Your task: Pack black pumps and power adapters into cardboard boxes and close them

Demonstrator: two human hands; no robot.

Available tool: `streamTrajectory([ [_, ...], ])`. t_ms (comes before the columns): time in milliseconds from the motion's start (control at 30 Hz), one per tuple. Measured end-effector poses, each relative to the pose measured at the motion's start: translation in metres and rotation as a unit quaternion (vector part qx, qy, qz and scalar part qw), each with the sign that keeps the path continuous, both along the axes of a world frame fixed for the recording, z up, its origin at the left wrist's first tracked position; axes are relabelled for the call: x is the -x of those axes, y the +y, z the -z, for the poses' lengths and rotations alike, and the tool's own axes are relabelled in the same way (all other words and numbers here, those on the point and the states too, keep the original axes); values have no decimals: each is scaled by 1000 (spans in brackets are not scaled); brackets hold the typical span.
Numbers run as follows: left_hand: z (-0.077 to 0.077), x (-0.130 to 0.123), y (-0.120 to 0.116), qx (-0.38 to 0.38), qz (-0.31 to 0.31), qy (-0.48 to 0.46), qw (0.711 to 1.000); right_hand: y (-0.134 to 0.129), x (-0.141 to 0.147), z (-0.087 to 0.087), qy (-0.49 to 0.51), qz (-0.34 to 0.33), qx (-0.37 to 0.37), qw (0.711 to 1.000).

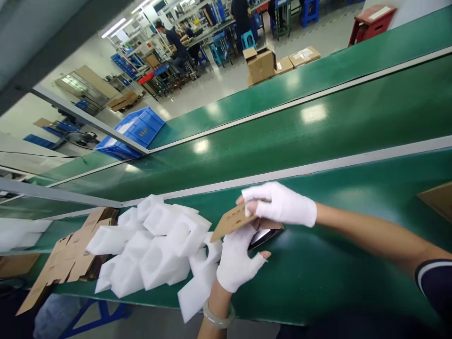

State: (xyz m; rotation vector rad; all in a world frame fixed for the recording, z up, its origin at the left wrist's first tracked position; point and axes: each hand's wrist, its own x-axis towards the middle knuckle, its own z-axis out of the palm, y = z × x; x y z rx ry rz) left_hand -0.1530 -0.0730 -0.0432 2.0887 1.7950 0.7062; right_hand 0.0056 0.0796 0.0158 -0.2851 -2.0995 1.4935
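Observation:
A small brown cardboard box (231, 221) is tilted between my two hands above the green bench. A dark, shiny item (262, 237) shows at its right side, partly hidden by the cardboard and my hands. My right hand (280, 205), in a white fingerless glove, pinches the upper edge of the box. My left hand (236, 261), gloved the same way with a bangle at the wrist, is against the lower side of the box. Its thumb sticks out to the right, while its other fingers are hidden behind the cardboard. White foam inserts (158, 256) are heaped just left of my left hand.
Flattened cardboard cartons (76, 254) lie at the left end of the green bench (335, 278). Past a pale rail runs a green conveyor belt (282, 127). Beyond stand a blue crate (136, 129) and cardboard boxes (261, 66). Several people work in the background.

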Motion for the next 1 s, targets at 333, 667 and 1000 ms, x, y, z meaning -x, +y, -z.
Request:
streamTrajectory([
  [333,1,-6,-41,-24,-339,-433,835,-43,-38,37,-303,143,-189,923],
  [667,18,11,-41,-144,-188,-235,943,-33,-34,81,-48,182,-402,896],
  [1000,33,9,-44,-278,-107,-2,955,-12,-41,92,41,117,-488,864],
])
